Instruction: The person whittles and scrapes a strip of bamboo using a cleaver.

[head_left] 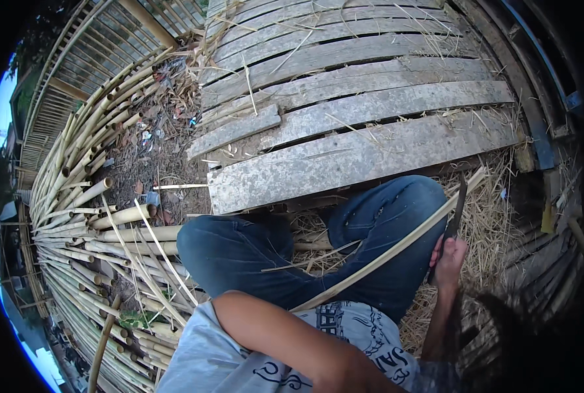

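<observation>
My right hand [449,261] is closed around the handle of a dark long-bladed knife [456,209], its blade pointing up and away from me. The blade lies against a long pale bamboo strip [397,245] that runs diagonally across my lap, from the upper right down toward my shirt. My left forearm [279,340] crosses the bottom of the picture over my grey shirt; the hand itself is cut off by the lower edge. My knees in blue jeans [239,252] are bent in front of me.
A platform of weathered grey planks [364,118] lies ahead. A large pile of bamboo poles [89,216] curves along the left, beside a bamboo fence [95,52]. Straw and shavings [495,229] cover the ground at right.
</observation>
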`<state>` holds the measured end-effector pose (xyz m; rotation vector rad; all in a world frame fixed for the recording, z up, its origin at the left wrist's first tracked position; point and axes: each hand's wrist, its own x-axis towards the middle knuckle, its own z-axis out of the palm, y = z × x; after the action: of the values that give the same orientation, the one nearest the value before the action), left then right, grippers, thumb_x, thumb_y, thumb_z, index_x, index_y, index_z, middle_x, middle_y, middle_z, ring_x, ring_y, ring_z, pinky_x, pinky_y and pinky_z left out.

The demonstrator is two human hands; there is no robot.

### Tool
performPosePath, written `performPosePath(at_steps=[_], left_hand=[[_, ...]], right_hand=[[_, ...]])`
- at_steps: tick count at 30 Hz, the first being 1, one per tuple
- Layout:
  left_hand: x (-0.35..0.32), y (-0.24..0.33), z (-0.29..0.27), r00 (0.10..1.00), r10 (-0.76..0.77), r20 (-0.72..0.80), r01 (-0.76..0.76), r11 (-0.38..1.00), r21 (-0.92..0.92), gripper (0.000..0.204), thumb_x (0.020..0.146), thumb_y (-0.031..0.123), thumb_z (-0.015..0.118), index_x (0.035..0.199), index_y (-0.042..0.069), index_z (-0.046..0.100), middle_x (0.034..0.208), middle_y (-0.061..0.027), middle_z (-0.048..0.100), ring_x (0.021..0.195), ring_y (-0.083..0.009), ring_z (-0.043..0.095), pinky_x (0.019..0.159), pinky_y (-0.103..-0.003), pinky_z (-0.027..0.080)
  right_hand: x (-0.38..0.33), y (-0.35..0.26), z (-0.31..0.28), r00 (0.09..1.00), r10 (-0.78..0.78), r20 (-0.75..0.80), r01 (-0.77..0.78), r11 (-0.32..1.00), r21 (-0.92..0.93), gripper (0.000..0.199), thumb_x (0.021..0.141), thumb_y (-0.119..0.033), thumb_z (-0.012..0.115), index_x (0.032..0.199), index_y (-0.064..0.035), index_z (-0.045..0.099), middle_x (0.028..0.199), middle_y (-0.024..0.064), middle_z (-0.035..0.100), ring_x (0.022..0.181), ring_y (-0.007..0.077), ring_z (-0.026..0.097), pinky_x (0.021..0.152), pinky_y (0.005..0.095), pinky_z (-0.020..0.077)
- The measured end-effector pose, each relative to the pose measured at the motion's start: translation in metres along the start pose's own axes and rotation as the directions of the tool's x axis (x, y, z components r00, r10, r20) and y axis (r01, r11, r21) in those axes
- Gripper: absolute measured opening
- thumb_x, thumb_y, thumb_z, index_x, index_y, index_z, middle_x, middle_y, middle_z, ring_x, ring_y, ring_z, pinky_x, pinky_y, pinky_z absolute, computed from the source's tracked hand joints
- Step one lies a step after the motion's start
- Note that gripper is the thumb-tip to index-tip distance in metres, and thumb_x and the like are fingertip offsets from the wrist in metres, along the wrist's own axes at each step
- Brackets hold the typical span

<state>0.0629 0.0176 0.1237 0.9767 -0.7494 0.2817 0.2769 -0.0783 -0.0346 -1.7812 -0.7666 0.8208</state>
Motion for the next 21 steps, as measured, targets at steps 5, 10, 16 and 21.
performPosePath(at_steps=[5, 10, 16, 21], left_hand=[[0.006, -0.007, -0.008, 0.999, -0.044, 0.022, 0.044, 0.999, -0.002, 0.026, 0.096, 0.024, 0.059, 0.098, -0.002, 0.057, 0.079, -0.009, 0.063, 0.075, -0.0165, 0.061, 0.069, -0.031, 0.047], [-0.028, 0.005, -0.061, 0.826, -0.307, -0.473, 0.445, 0.87, 0.214, 0.025, 0.096, 0.023, 0.059, 0.095, -0.002, 0.058, 0.076, -0.0075, 0.064, 0.074, -0.0156, 0.061, 0.068, -0.031, 0.047], [-0.126, -0.031, -0.102, 0.254, -0.685, -0.683, 0.942, 0.337, 0.013, 0.051, 0.088, 0.05, 0.065, 0.098, 0.001, 0.057, 0.078, -0.0052, 0.059, 0.075, -0.0137, 0.057, 0.069, -0.028, 0.048], [-0.132, -0.096, -0.084, 0.391, -0.829, -0.4, 0.886, 0.456, -0.078, 0.04, 0.099, 0.042, 0.052, 0.091, 0.003, 0.054, 0.078, -0.0039, 0.059, 0.072, -0.0122, 0.059, 0.075, -0.029, 0.05]], right_hand=[[-0.002, -0.002, 0.002, 0.998, -0.043, -0.038, 0.044, 0.999, 0.031, 0.063, 0.091, -0.062, 0.051, 0.068, -0.0039, 0.049, 0.05, 0.0008, 0.046, 0.04, 0.0074, 0.044, 0.037, 0.0211, 0.034], [0.001, 0.002, 0.001, 0.998, -0.027, 0.054, 0.023, 0.998, 0.059, 0.061, 0.09, -0.06, 0.056, 0.068, -0.0029, 0.051, 0.051, 0.0026, 0.049, 0.042, 0.0089, 0.048, 0.038, 0.0233, 0.0367], [0.001, -0.002, 0.005, 0.998, -0.032, 0.052, 0.03, 0.998, 0.05, 0.057, 0.088, -0.054, 0.062, 0.066, -0.0027, 0.051, 0.052, 0.0013, 0.051, 0.044, 0.0089, 0.051, 0.04, 0.023, 0.0384], [-0.001, 0.002, -0.001, 0.999, -0.047, 0.024, 0.045, 0.995, 0.089, 0.058, 0.087, -0.056, 0.062, 0.066, -0.0036, 0.05, 0.052, 0.0007, 0.05, 0.044, 0.0083, 0.05, 0.04, 0.0227, 0.0382]])
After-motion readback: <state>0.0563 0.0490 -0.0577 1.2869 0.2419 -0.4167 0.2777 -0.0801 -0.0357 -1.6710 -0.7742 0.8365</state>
